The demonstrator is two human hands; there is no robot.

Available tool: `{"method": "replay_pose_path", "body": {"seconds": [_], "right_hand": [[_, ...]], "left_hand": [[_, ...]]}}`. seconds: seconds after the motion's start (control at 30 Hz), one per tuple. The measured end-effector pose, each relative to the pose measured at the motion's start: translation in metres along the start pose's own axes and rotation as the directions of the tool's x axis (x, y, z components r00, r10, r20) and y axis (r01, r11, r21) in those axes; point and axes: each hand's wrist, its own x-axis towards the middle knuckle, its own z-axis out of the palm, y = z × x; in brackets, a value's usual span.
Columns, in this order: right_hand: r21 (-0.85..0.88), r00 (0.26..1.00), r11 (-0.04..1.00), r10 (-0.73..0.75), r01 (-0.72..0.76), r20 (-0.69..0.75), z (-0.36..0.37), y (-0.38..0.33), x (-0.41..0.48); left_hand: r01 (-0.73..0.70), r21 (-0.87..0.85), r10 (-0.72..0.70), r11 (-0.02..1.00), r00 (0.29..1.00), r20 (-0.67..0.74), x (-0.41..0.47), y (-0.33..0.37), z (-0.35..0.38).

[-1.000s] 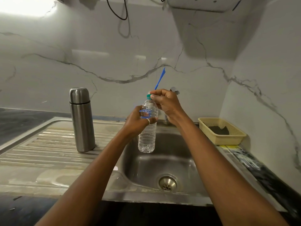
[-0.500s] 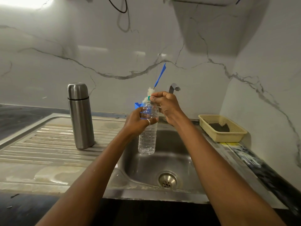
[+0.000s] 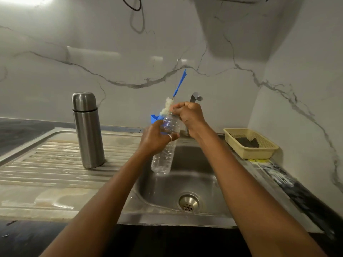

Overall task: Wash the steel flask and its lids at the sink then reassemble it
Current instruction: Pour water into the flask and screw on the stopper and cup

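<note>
The steel flask (image 3: 88, 129) stands upright with its lid on, on the draining board (image 3: 46, 164) left of the sink basin (image 3: 185, 182). Over the basin my left hand (image 3: 157, 139) grips a clear plastic bottle (image 3: 164, 156) round its upper part, tilted with the neck to the right. At the bottle's mouth my right hand (image 3: 188, 113) has its fingers curled round the cap area; the cap itself is hidden. Just behind the bottle's neck, a blue-handled bottle brush (image 3: 175, 92) with a white head sticks up from a blue holder (image 3: 155, 118).
The tap (image 3: 194, 98) rises behind my right hand. A yellow plastic basket (image 3: 250, 143) with a dark scrubber lies on the counter at the right. The drain (image 3: 189, 202) sits at the basin's bottom. Marble-patterned walls close off the back and right.
The bottle has tilted, its neck leaning right. My right hand has turned at the bottle's mouth, and the green cap seen before is now hidden. The flask has not moved.
</note>
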Motion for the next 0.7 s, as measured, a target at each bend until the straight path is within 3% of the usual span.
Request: {"method": "replay_pose_path", "body": {"seconds": [0.03,0.1,0.17,0.27,0.4,0.47,0.57,0.7], "right_hand": [[-0.042,0.998,0.999,-0.020,0.018,-0.056,0.004,0.002,-0.001],[-0.095,0.995,0.993,-0.072,0.065,-0.074,0.008,0.004,-0.002],[-0.046,0.998,0.997,-0.056,0.056,0.012,0.003,0.005,0.000],[0.163,0.976,0.986,0.008,-0.045,0.220,-0.011,0.005,0.001],[0.245,0.938,0.967,-0.019,-0.070,0.345,-0.015,0.004,-0.003],[0.208,0.953,0.977,-0.010,-0.056,0.303,-0.009,0.003,-0.004],[0.099,0.988,0.995,0.017,-0.032,0.150,0.000,0.004,-0.003],[-0.047,1.000,0.999,-0.007,0.007,-0.005,0.013,0.007,-0.003]], "left_hand": [[-0.010,0.060,0.014,0.998,0.998,-0.066,-0.001,0.000,0.004],[-0.026,0.022,0.028,0.999,0.998,-0.061,-0.002,0.001,0.007],[0.012,-0.146,-0.002,0.989,0.997,0.072,-0.001,0.003,0.000],[0.074,-0.321,0.008,0.944,0.969,0.246,-0.005,0.003,-0.019],[0.091,-0.408,0.034,0.908,0.957,0.289,-0.013,0.004,-0.021],[0.067,-0.338,0.019,0.939,0.969,0.245,-0.013,0.006,-0.011],[-0.018,-0.136,0.027,0.991,0.997,0.066,-0.009,0.002,0.003],[-0.053,0.058,0.059,0.997,0.992,-0.112,-0.007,-0.010,0.018]]}}
